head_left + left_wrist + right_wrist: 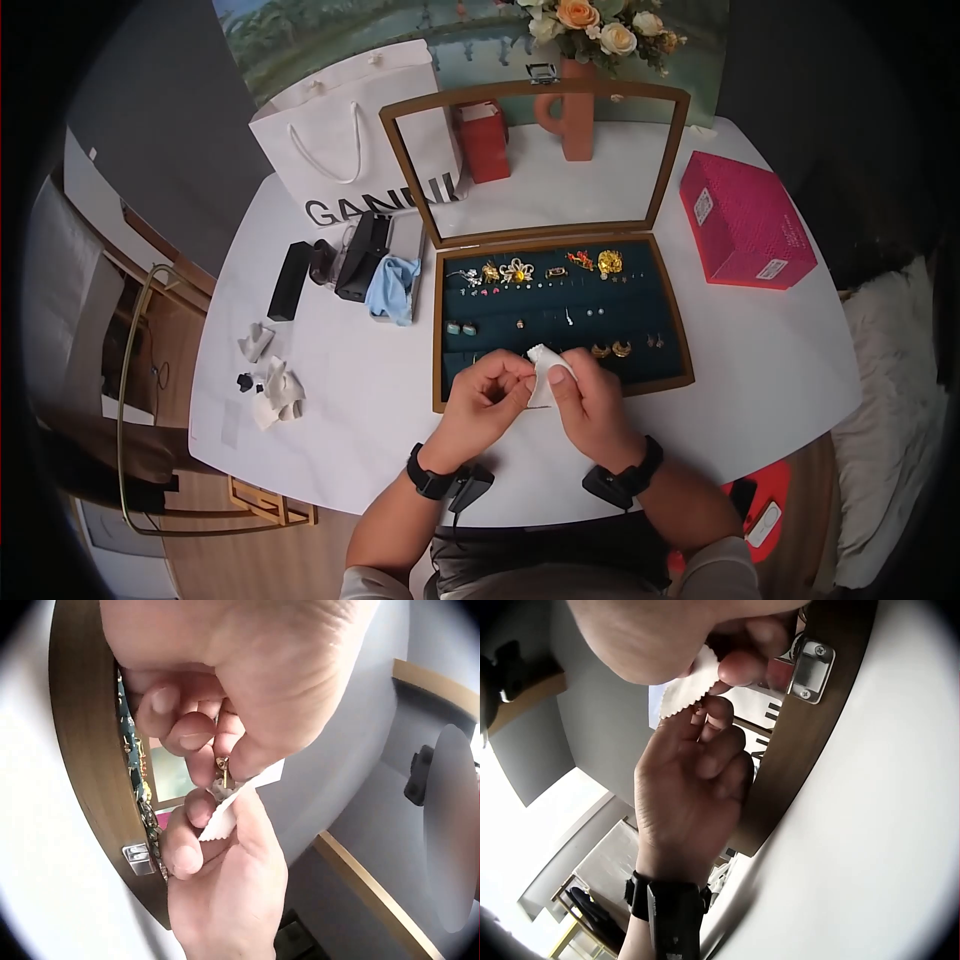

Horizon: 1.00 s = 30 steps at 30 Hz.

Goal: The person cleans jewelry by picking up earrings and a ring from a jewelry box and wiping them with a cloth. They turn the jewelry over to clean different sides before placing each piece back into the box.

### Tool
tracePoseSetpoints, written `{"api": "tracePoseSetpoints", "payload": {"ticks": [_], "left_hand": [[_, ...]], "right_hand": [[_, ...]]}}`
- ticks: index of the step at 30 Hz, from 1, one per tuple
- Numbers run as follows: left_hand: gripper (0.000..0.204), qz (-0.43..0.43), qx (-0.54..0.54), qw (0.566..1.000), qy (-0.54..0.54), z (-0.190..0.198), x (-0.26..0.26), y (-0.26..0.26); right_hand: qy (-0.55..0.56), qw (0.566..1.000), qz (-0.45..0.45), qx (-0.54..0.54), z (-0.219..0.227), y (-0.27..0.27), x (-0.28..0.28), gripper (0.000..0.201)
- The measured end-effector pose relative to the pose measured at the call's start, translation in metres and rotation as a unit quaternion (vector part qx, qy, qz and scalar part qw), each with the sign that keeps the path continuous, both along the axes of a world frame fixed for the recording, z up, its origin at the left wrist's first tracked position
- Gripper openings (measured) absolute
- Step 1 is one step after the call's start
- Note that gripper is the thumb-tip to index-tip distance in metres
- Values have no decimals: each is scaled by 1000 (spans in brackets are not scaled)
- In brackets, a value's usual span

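Over the front edge of a wooden jewelry box [437, 335], both hands meet. My left hand [480, 410] pinches a small gold earring [223, 766] with a thin post, seen best in the left wrist view. The right hand [600, 408] holds a white polishing cloth [546, 372] with a zigzag edge, folded between thumb and fingers. In the left wrist view the cloth lies right at the earring's lower end. Earrings and brooches [517, 270] sit in rows on the box's dark green lining [630, 313]. Its glass lid [660, 160] stands raised.
Left of the box are a blue cloth [393, 290], a black case [362, 258], a long black box [290, 281] and crumpled pale cloths [280, 395]. Behind stand a white paper bag [335, 130] and a vase [578, 120]. A pink box [745, 220] is at the right.
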<state>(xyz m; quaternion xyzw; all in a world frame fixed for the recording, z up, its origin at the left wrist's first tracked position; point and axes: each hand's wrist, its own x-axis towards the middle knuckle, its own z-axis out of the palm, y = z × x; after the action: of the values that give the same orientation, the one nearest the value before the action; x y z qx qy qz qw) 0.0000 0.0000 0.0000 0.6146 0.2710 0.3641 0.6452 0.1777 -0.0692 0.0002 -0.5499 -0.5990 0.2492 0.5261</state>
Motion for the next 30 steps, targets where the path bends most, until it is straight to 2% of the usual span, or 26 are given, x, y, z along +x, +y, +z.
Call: {"api": "tracePoseSetpoints", "payload": {"ticks": [4, 7, 10, 16, 19, 25, 30], "left_hand": [[8, 18, 2, 1000, -7, 6, 3, -1], [10, 7, 11, 1000, 14, 8, 2, -3], [14, -66, 7, 997, 37, 1, -9, -1], [14, -43, 16, 997, 59, 0, -8, -1], [13, -33, 14, 998, 43, -1, -7, -1], [11, 21, -22, 999, -15, 6, -1, -6], [14, -49, -19, 998, 33, -4, -8, -1]], "right_hand": [[14, 1000, 8, 24, 2, 1, -1, 16], [26, 999, 15, -20, 8, -5, -1, 17], [15, 1000, 25, 5, 7, -5, -4, 18], [14, 1000, 13, -14, 6, -3, -3, 19], [38, 999, 6, -14, 8, -2, -4, 20], [-1, 999, 35, -30, 4, -6, -6, 20], [25, 999, 10, -34, 8, -5, -5, 22]]}}
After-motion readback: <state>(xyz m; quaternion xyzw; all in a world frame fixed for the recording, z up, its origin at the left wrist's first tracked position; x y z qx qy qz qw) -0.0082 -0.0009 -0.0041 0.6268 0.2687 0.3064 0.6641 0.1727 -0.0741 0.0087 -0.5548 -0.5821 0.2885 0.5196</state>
